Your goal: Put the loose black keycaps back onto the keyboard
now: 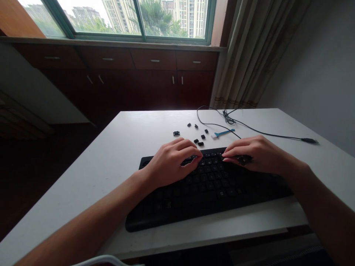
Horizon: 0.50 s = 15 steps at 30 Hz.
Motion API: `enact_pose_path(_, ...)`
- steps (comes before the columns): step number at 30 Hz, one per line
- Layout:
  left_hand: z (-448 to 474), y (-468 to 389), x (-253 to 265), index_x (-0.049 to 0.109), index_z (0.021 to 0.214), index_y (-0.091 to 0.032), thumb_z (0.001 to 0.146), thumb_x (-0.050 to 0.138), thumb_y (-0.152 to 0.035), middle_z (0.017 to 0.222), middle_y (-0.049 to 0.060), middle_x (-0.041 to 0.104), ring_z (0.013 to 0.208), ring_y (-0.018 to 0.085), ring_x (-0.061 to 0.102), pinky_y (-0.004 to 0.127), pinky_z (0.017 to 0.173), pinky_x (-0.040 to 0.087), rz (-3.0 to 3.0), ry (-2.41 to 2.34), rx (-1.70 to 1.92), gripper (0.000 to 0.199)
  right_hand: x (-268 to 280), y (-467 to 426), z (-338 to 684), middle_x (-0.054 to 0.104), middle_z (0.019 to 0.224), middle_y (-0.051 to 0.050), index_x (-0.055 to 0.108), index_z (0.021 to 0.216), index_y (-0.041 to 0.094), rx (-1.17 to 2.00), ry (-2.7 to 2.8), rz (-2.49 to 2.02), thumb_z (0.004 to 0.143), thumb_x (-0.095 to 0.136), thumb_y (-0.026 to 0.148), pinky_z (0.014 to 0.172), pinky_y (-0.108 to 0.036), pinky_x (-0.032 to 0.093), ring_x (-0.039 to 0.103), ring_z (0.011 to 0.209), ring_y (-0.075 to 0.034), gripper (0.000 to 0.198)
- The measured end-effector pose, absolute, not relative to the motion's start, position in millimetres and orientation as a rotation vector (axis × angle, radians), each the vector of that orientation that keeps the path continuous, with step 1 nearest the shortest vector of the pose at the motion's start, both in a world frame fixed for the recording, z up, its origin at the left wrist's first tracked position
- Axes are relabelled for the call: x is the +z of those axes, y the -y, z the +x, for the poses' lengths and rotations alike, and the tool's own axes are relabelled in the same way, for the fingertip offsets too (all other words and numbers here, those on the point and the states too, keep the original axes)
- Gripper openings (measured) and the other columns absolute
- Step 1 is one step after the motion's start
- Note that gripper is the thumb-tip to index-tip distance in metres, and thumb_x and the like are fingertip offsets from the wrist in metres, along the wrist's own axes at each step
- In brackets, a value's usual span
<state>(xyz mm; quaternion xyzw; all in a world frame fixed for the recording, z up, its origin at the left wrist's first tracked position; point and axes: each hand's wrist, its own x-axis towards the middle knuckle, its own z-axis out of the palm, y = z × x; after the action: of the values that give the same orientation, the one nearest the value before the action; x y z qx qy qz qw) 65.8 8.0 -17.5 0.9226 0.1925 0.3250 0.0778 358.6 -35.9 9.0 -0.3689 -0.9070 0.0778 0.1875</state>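
As loose black keycaps (203,136) lie scattered beyond a black keyboard (177,208) on a white desk (111,147), a person bends both hands to its upper rows. The left hand (173,159) curls, thumb and index fingertip nearly meeting; whether they grip anything cannot be told. The right hand (256,155) pinches inward, holding a small dark object (244,159) too dim to identify. The step appears to be single-key work; the next move likely calls for precise fingertips. A blue-handled brush (226,132) rests nearby.
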Motion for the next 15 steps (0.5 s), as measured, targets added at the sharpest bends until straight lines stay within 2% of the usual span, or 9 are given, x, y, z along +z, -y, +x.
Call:
enact_pose_path(5,67.2,-8.4,-18.1,0.070,0.099,-0.019,0.093,0.061,-0.021,0.095,0.004,0.071,0.086,0.016,0.062,0.031,0.077,0.053,2.768,-0.579,0.973,0.011,7.0,36.1,359.2,0.076,0.109,-0.001,0.076,0.101,0.024,0.176,2.581,-1.028,0.091,0.065,0.027,0.078,-0.028,0.056,0.073,0.084,-0.016,0.016)
enact_pose_path(10,67.3,-8.3,-18.0,0.069,0.098,-0.018,0.093,0.061,-0.021,0.094,0.003,0.070,0.085,0.016,0.062,0.031,0.076,0.053,2.767,-0.575,0.975,0.010,5.4,36.3,356.4,0.076,0.105,0.000,0.075,0.101,0.024,0.236,2.573,-0.993,0.091,0.065,0.027,0.077,-0.026,0.056,0.072,0.085,-0.015,0.014)
enact_pose_path(15,67.0,-8.3,-17.8,0.069,0.098,-0.019,0.093,0.060,-0.021,0.094,0.004,0.071,0.085,0.016,0.061,0.031,0.075,0.053,2.772,-0.578,0.973,0.011,7.3,37.1,353.7,0.074,0.111,-0.001,0.075,0.106,0.025,0.322,2.579,-1.013,0.092,0.063,0.025,0.081,-0.026,0.056,0.072,0.090,-0.015,0.018)
